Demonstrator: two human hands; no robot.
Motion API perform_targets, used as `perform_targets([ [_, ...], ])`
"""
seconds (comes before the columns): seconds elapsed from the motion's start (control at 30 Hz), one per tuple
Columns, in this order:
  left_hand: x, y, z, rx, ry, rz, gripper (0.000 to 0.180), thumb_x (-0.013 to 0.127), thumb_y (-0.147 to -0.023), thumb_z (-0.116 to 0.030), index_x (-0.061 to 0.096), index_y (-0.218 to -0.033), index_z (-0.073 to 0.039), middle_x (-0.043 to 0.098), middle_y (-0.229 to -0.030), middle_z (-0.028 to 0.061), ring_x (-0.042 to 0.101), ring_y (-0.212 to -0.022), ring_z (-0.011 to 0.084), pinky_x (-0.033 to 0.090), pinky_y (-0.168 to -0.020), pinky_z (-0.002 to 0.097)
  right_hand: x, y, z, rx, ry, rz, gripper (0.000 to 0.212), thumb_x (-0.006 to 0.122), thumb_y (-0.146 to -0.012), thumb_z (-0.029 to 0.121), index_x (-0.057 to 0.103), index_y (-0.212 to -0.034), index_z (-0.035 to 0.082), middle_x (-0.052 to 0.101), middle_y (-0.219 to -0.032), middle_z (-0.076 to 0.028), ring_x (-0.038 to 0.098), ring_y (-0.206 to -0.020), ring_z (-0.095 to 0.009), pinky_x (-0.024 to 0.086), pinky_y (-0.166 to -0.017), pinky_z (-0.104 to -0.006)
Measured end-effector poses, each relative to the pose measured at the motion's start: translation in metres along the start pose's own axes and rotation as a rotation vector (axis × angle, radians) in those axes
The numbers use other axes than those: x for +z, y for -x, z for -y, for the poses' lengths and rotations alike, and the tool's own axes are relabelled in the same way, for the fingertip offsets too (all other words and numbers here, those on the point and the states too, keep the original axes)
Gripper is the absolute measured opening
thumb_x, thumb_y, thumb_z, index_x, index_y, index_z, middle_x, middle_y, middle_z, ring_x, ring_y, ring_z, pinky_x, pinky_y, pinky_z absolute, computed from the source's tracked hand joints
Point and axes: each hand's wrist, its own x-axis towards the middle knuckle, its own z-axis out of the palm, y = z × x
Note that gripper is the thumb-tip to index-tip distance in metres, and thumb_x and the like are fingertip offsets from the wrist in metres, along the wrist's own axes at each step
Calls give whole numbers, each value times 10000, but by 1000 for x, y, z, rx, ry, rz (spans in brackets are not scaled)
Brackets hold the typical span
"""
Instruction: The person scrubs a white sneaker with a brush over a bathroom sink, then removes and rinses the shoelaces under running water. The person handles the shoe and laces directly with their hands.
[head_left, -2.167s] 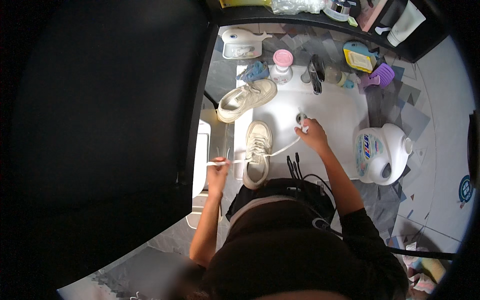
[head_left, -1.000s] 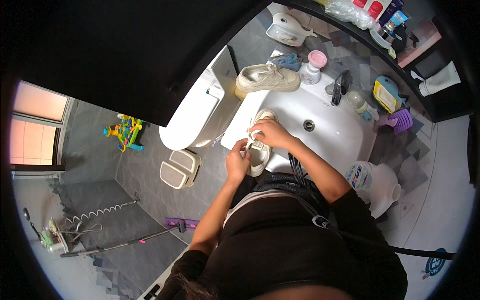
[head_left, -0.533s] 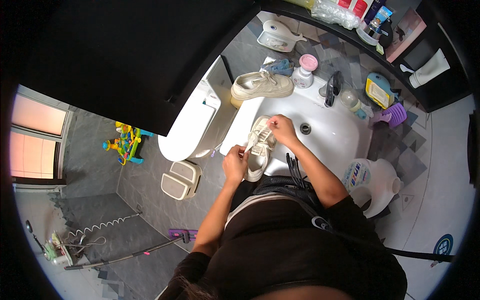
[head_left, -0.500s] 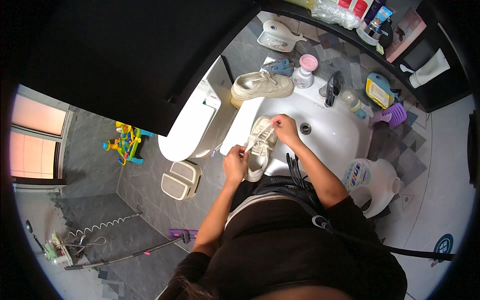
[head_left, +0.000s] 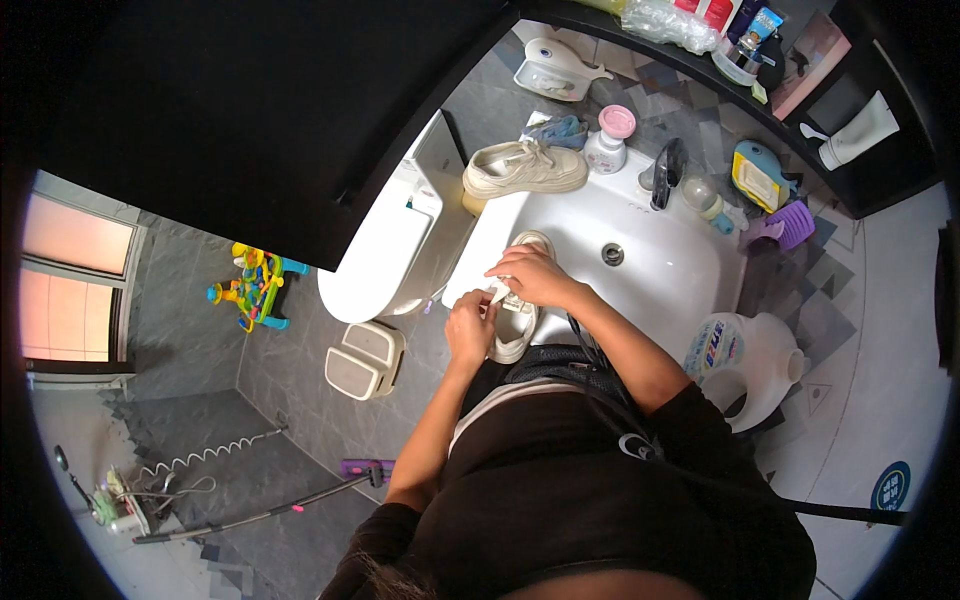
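Observation:
An off-white lace-up sneaker (head_left: 513, 338) lies at the left front edge of the white sink, its toe toward the far side and its heel toward me. My left hand (head_left: 470, 328) pinches a white shoelace (head_left: 499, 293) beside the shoe's opening. Bent over the middle of the shoe, my right hand (head_left: 534, 276) has its fingers closed near the same lace, close to my left fingertips; it covers most of the lacing. A matching sneaker (head_left: 527, 172) rests on its side on the sink's far left corner.
Around the sink (head_left: 660, 290) stand a pink-topped soap bottle (head_left: 605, 150), a black faucet (head_left: 667, 175) and a purple brush (head_left: 795, 228). A large white jug (head_left: 765, 380) is at the right. Left are a toilet (head_left: 375, 255) and a step stool (head_left: 365, 362).
My right hand has come from the shoe's toe end back toward me and leftward, over the lacing and close to my left hand. The left hand has barely moved.

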Motion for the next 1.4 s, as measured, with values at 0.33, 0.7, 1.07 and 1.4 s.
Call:
perform_targets([
  [0.33,-9,0,8,44,-54,35,163,681,-773,-195,615,-831,-58,633,-743,101,619,-654,250,470,-593,367,-2,-1,1,-13,13,-25,81,567,-773,110,639,-753,78,608,-903,-87,540,-939,-267,386,-895,-384],
  [0.7,-24,-4,21,-72,-85,84,148,676,-767,-185,612,-847,-79,633,-757,88,617,-661,265,466,-591,381,-22,13,-34,314,-78,-684,62,511,-825,73,559,-857,51,566,-905,-143,555,-879,-337,446,-770,-409],
  [1.07,-31,-12,24,154,-103,-172,153,673,-760,-181,613,-837,-64,609,-811,87,573,-851,289,439,-748,389,-20,35,-39,380,-132,-564,136,614,-765,116,598,-887,57,614,-883,-123,590,-855,-279,464,-746,-382],
  [1.4,-18,17,-8,386,-353,13,216,645,-788,-303,644,-755,-89,623,-708,76,587,-748,231,353,-821,399,14,24,22,237,-121,-86,180,660,-766,187,610,-790,16,642,-756,-137,631,-718,-273,482,-630,-360],
])
